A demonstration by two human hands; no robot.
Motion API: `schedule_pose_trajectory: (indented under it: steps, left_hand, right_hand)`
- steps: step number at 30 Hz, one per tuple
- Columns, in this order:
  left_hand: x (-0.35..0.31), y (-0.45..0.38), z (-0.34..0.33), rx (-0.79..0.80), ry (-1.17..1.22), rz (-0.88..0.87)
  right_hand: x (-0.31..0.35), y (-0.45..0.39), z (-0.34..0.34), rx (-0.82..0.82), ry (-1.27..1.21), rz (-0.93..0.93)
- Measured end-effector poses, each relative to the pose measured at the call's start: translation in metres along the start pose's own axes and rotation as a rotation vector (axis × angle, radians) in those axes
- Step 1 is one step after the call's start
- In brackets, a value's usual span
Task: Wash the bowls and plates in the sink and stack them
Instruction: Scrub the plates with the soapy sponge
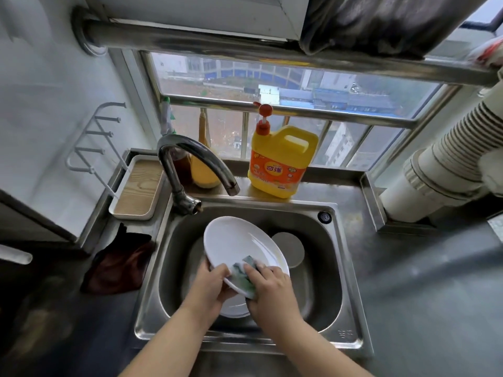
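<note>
My left hand (215, 281) grips the near rim of a white plate (239, 246), thumb over the edge, holding it tilted above the steel sink (337, 281) at the centre of the frame. My right hand (272, 292) clasps a green-and-white sponge (243, 273) and presses it against the plate's lower rim, just beside my left thumb. Below the tilted plate, more white dishes (234, 306) lie in the basin, and a grey round dish (290, 248) rests toward the basin's right side. The curved faucet (190, 156) arches over the sink from the upper left. A yellow detergent jug (281, 161) with a red pump stands on the ledge behind the sink. A dark brown cloth (119, 262) lies on the surface left of the sink, near a wooden-bottomed tray (138, 186).
</note>
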State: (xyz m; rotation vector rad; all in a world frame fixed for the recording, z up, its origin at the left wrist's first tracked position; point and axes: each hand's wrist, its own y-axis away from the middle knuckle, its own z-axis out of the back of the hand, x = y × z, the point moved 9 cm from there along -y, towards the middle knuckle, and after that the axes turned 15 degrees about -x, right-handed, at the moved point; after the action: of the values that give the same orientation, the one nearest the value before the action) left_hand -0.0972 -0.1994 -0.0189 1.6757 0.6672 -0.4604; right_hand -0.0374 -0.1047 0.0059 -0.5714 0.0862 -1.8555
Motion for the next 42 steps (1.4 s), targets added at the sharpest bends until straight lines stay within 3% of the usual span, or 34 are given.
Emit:
schedule_pose_trajectory:
  steps: [7, 13, 16, 19, 26, 34, 42]
  left_hand:
    - [-0.012, -0.015, 0.018, -0.029, -0.115, 0.041]
    - [-0.016, -0.019, 0.009, -0.030, -0.090, -0.016]
    - [-0.005, -0.015, 0.006, 0.005, -0.139, -0.009]
    - [-0.009, -0.019, 0.013, -0.009, -0.178, -0.007]
    - [-0.027, -0.020, 0.019, 0.016, -0.215, 0.034]
    - [-0.021, -0.025, 0.017, 0.015, -0.158, 0.050]
    - [-0.034, -0.033, 0.025, 0.081, -0.231, 0.119]
  right_hand:
    - [-0.059, -0.001, 0.007, 0.106, 0.197, -0.024]
    - [-0.020, -0.001, 0.012, -0.046, 0.093, -0.001]
    - [-0.003, 0.002, 0.002, -0.023, 0.020, -0.033]
    - [-0.006, 0.007, -0.002, 0.008, -0.036, 0.055]
    - [-0.061, -0.006, 0.012, 0.079, 0.163, 0.000]
    - [-0.007, -0.001, 0.002, 0.096, -0.042, 0.124]
    - [-0.062, -0.013, 0.020, 0.099, 0.178, 0.097]
